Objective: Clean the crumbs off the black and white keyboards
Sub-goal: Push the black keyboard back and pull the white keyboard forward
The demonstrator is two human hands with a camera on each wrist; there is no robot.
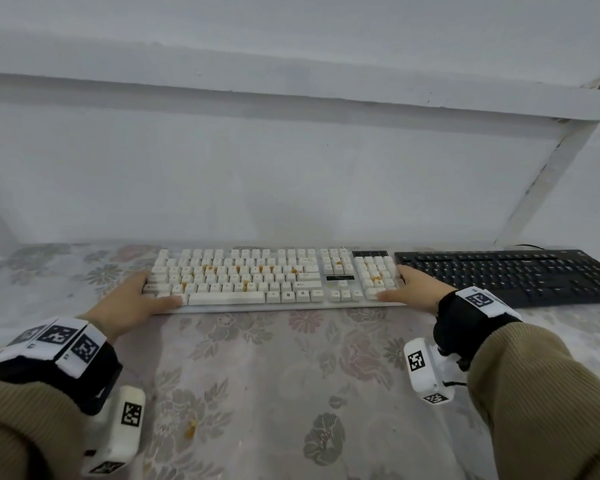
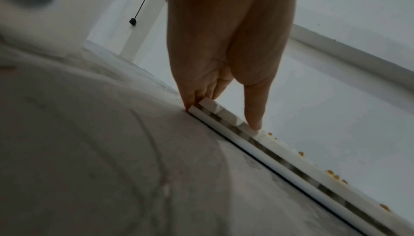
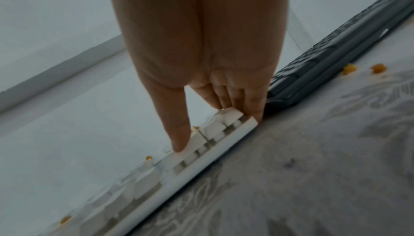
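In the head view, the white keyboard [image 1: 274, 277] is seen lying on the counter [image 1: 274, 375], which is covered with a flowery cloth, and small orange crumbs [image 1: 208, 269] are scattered over its keys. The black keyboard [image 1: 513, 273] is placed just beside it on the right. The white keyboard is held at its left end by the left hand [image 1: 132, 303] and at its right end by the right hand [image 1: 413, 289]. One more crumb [image 1: 190, 429] is seen on the cloth near the front. In the left wrist view, the thumb [image 2: 255, 112] is pressed on the front keys, and the other fingers [image 2: 192, 96] are wrapped round the end edge. In the right wrist view, the same kind of grip is shown on the right end, and two crumbs [image 3: 363, 68] are seen on the cloth beside the black keyboard.
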